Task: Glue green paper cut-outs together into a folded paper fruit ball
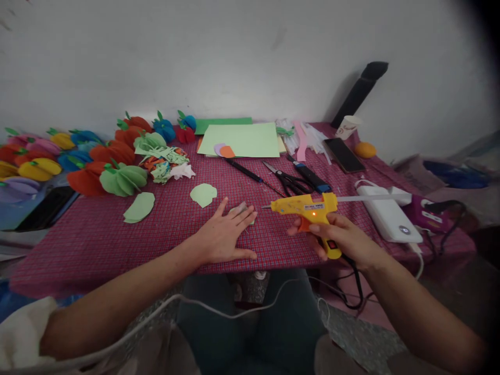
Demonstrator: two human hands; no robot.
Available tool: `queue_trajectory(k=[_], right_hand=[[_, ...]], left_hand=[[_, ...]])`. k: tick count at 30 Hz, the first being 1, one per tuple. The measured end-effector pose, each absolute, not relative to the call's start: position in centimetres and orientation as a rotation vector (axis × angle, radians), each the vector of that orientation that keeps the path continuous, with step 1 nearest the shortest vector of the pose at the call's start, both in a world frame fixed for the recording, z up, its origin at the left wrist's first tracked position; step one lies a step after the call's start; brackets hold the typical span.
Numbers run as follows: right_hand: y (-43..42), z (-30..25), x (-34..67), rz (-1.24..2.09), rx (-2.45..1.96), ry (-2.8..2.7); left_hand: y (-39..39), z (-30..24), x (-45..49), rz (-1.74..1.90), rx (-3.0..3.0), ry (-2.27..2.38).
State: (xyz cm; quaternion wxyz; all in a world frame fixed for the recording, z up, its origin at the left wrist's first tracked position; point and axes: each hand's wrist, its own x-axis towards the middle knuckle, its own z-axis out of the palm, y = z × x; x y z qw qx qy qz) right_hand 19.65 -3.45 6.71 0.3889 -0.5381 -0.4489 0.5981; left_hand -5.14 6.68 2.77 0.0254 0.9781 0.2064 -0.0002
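1. The left hand lies spread, palm down, over a pale green paper piece just below the middle of the frame, on the bench; it grips nothing, so light, even pressure should keep the paper from sliding.
2. The right hand grasps the yellow glue gun right of centre, fingers near the orange trigger; a slow, steady squeeze should lay a thin bead (too much would probably buckle the paper).
3. The nozzle points left, just beside the left fingertips; it is likely hot, so draw them aside before tilting it down.
4. Another green piece lies left of centre; best kept clear of drips.
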Motion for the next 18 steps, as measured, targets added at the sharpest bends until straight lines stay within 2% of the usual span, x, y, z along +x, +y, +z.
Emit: queue_trajectory(k=[6,11,18], right_hand=[[-2.8,6.6,19.2,1.566,-1.384,-1.094],[-1.2,6.4,18.1,1.612,-1.392,-1.182],[1.1,6.7,16.8,1.640,-1.489,-1.322]], left_hand=[[7.4,3.3,-6.3,0.163,3.006,0.695],[7.7,4.8,-9.1,0.477,2.972,1.085],[1.4,2.9,-7.8,0.094,3.037,0.971]])
